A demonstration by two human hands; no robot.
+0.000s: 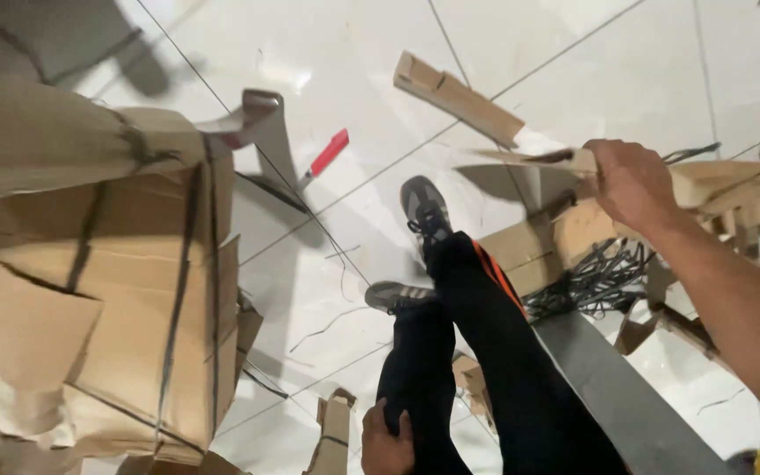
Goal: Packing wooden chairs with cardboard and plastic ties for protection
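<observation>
Hands first: the left hand [386, 440] rests low on a black trouser leg [415, 387], fingers loose, holding nothing. Right of a big strapped cardboard bundle [116, 290] and red knife [325, 156], the right hand [631, 183] grips a cardboard strip [538, 158] above the white floor [345, 53]

The right arm reaches from the 4 o'clock corner toward 2 o'clock, forearm bare, wrist straight. The right hand [631, 183] is curled closed, knuckles up, fingers [607, 171] wrapped in a grip. The left hand [386, 442] sits low at 6 o'clock, fingers bent, resting against the left leg.
</observation>
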